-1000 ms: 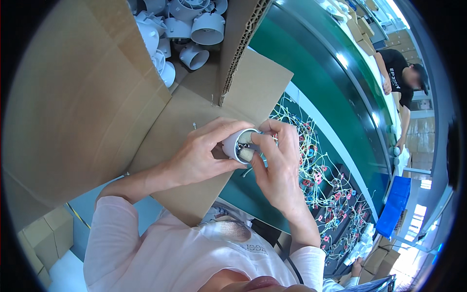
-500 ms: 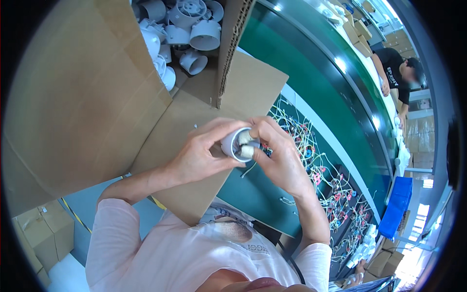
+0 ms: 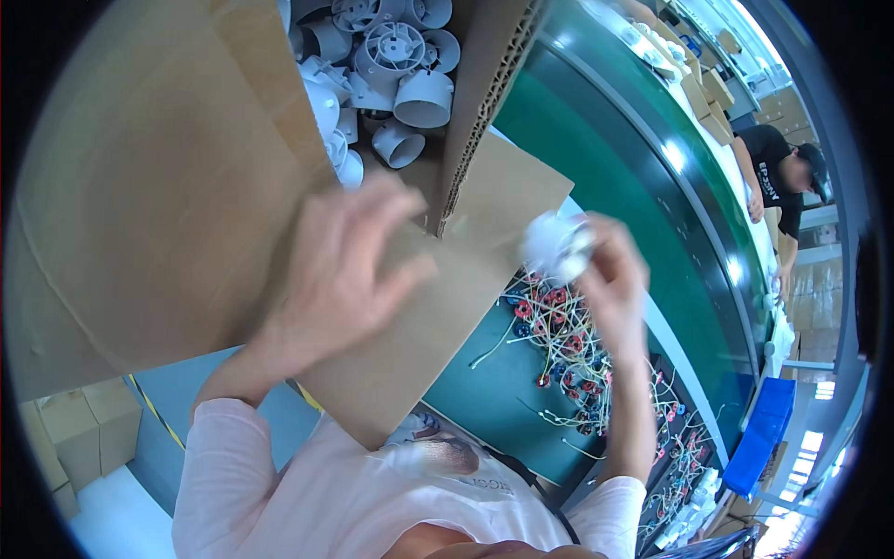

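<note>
My right hand (image 3: 615, 284) is closed on a white round plastic housing (image 3: 551, 246), held above the wired parts and smeared by motion. My left hand (image 3: 345, 265) is blurred too, but its thumb and fingers stand apart with nothing between them. It hovers over the box flap (image 3: 410, 317), just below the mouth of a cardboard box. Inside that box lie several similar white plastic housings (image 3: 424, 98), some with a spoked hub across the opening.
A heap of small red, blue and black parts with thin wires (image 3: 573, 359) lies on the green worktop (image 3: 475, 373). Behind it runs a green conveyor belt (image 3: 615, 158). A blue bin (image 3: 759, 438) stands at the right. Across the belt sits a person in black (image 3: 773, 168).
My hands have parted. The left has moved up toward the box and opened; the right has carried the white housing up and to the right.
</note>
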The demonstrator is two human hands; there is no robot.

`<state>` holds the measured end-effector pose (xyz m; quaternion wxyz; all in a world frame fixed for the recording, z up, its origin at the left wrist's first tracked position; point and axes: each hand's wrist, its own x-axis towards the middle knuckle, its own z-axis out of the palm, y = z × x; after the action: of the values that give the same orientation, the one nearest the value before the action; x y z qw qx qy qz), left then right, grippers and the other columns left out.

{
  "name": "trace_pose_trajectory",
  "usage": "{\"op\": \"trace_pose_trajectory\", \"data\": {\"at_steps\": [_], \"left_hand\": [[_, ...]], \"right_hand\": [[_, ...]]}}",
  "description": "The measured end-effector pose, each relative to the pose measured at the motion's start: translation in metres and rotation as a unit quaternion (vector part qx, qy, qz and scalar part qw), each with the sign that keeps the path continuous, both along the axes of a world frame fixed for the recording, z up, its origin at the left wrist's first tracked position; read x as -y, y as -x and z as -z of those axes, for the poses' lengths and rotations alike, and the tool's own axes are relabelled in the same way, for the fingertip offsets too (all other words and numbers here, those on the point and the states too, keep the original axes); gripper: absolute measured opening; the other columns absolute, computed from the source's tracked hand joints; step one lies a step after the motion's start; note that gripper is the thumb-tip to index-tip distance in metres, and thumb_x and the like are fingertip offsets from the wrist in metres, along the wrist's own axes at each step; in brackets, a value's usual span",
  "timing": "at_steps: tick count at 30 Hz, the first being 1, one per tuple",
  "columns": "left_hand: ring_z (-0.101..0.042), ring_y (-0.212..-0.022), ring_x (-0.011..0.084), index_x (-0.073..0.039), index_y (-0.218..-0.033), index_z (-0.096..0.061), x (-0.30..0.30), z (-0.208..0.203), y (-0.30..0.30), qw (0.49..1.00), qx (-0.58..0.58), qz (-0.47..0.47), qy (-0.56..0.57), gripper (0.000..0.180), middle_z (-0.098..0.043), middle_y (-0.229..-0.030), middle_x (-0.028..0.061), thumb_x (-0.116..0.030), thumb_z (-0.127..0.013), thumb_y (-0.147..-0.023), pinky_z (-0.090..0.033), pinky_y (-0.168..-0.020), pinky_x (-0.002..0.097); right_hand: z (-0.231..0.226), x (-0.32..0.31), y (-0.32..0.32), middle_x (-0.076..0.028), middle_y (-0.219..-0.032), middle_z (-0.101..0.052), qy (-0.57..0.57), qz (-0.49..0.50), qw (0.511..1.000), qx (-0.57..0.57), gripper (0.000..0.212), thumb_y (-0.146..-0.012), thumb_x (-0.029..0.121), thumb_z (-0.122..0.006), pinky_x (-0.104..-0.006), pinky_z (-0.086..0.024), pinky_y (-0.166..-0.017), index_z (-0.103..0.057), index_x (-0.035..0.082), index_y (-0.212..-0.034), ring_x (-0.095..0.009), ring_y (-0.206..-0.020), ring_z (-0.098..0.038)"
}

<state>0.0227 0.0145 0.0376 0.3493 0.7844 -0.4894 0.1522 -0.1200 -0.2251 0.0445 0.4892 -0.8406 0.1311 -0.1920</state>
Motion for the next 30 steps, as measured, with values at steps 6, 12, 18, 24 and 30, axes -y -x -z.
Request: {"op": "trace_pose_trajectory", "data": {"at_steps": [6, 12, 18, 24, 30], "left_hand": [[-0.044, -0.118, 0.0360, -0.002, -0.117, -0.053, 0.068, -0.008, -0.056, 0.944, 0.291, -0.132, -0.080, 0.051, -0.051, -0.122, 0.0177, -0.008, -0.066, -0.069, -0.038, -0.096, 0.0481], [-0.057, -0.101, 0.0208, -0.010, -0.109, -0.058, 0.086, -0.003, -0.074, 0.993, 0.072, -0.054, 0.077, 0.024, -0.059, -0.108, 0.0152, -0.027, -0.053, -0.093, -0.043, -0.091, 0.0402], [-0.050, -0.106, 0.0399, -0.002, -0.115, -0.049, 0.031, 0.010, 0.001, 0.992, 0.022, -0.038, -0.120, 0.048, -0.055, -0.110, 0.0186, 0.000, -0.063, -0.069, -0.042, -0.091, 0.0434], [-0.055, -0.105, 0.0365, -0.008, -0.121, -0.045, 0.008, 0.024, 0.020, 0.935, -0.304, 0.058, -0.173, 0.056, -0.053, -0.118, 0.0172, -0.003, -0.068, -0.071, -0.046, -0.088, 0.0417], [-0.055, -0.108, 0.0319, -0.011, -0.128, -0.049, 0.011, 0.021, 0.018, 0.934, -0.300, 0.165, -0.101, 0.063, -0.056, -0.118, 0.0136, -0.003, -0.071, -0.070, -0.045, -0.091, 0.0390]], "right_hand": [[0.047, 0.160, -0.001, -0.009, -0.088, -0.063, 0.154, 0.181, 0.970, -0.054, 0.019, -0.082, 0.006, -0.060, -0.0275, -0.047, -0.070, -0.057, -0.001, -0.099, -0.014, -0.076, -0.061], [0.072, 0.152, -0.002, -0.013, -0.090, -0.062, 0.384, 0.199, 0.899, 0.066, 0.018, -0.081, 0.005, -0.061, -0.0340, -0.047, -0.069, -0.060, 0.001, -0.099, -0.024, -0.078, -0.061], [0.025, -0.011, 0.043, -0.009, -0.081, -0.059, 0.415, -0.175, 0.892, -0.045, 0.019, -0.073, 0.002, -0.065, -0.0324, -0.047, -0.065, -0.059, 0.003, -0.091, -0.021, -0.073, -0.059], [0.042, -0.034, 0.029, -0.008, -0.078, -0.049, 0.587, -0.128, 0.773, -0.205, 0.019, -0.068, 0.005, -0.061, -0.0326, -0.045, -0.064, -0.051, 0.003, -0.085, -0.020, -0.073, -0.053], [0.003, -0.027, 0.033, -0.012, -0.084, -0.055, 0.441, -0.136, 0.851, -0.250, 0.022, -0.069, -0.007, -0.060, -0.0385, -0.050, -0.059, -0.051, 0.000, -0.087, -0.026, -0.078, -0.064]]}}
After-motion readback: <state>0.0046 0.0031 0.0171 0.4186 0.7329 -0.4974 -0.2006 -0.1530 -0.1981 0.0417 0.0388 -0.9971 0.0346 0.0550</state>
